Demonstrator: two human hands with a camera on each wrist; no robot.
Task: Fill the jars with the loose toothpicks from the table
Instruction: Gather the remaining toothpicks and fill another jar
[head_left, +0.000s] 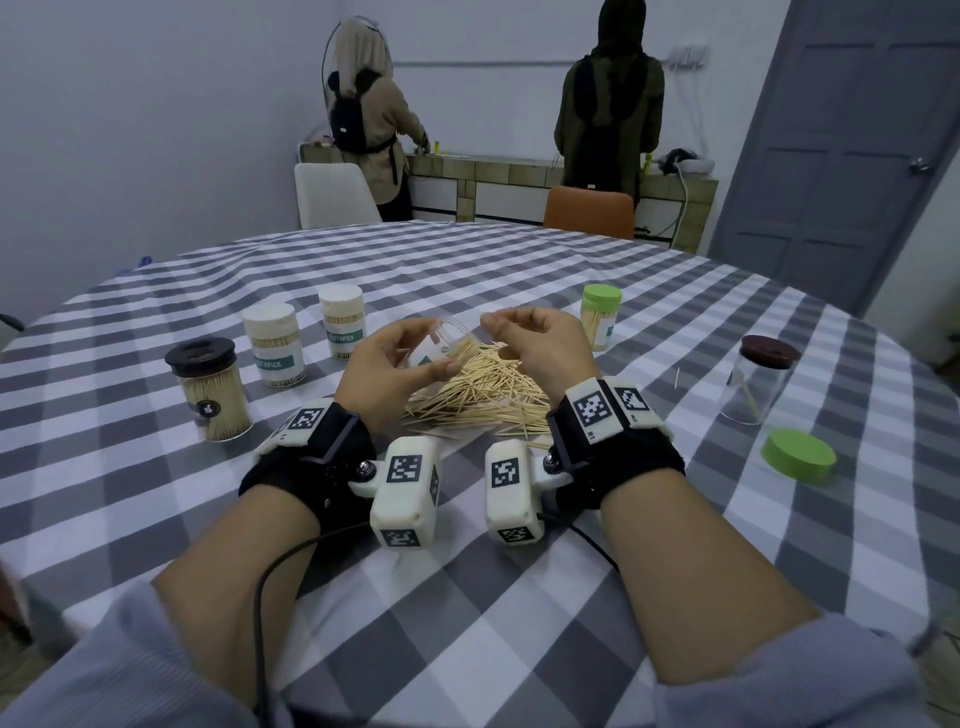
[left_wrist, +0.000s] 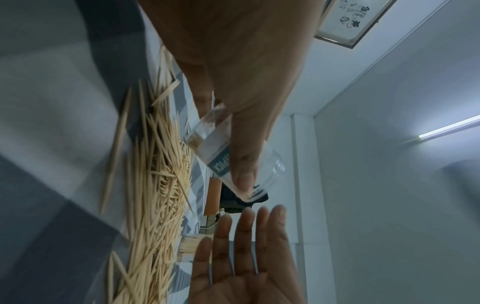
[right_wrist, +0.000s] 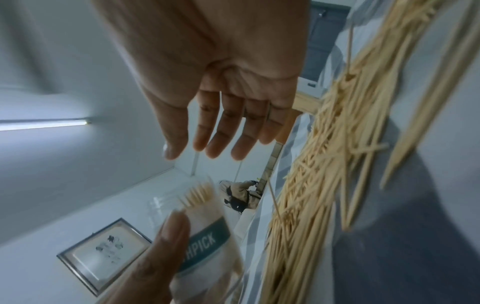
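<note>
A round table (head_left: 519, 270) under a grey-and-white check cloth fills the room, and at the back two people face a tiled counter (head_left: 519, 171), their fronts hidden from us. Centre stage, the left hand (head_left: 387, 364) grips a clear jar (head_left: 441, 338), tilted, mouth toward the other hand, thumb and fingers curled round its wall. A small bunch of toothpicks pokes out of its mouth; the label is half covered by the thumb in the right wrist view, reading only "HPICK". The right hand (head_left: 535, 340) hovers just beside the jar's mouth, fingers relaxed and nearly straight in both wrist views, holding nothing that I can see. Under both hands lies the loose toothpick pile (head_left: 483, 395), its near edge cut off behind the wrist cameras. Left of the hands stand a black-lidded jar (head_left: 210, 387) and two white-lidded jars (head_left: 272, 343) (head_left: 343, 322), all packed. To the right, a green-lidded jar (head_left: 600, 317) is partly hidden behind the right hand. Further right stands a brown-lidded jar (head_left: 761, 379), nearly empty, and a loose green lid (head_left: 797, 454) lies near it. Both wrist views are blurred at the edges.
</note>
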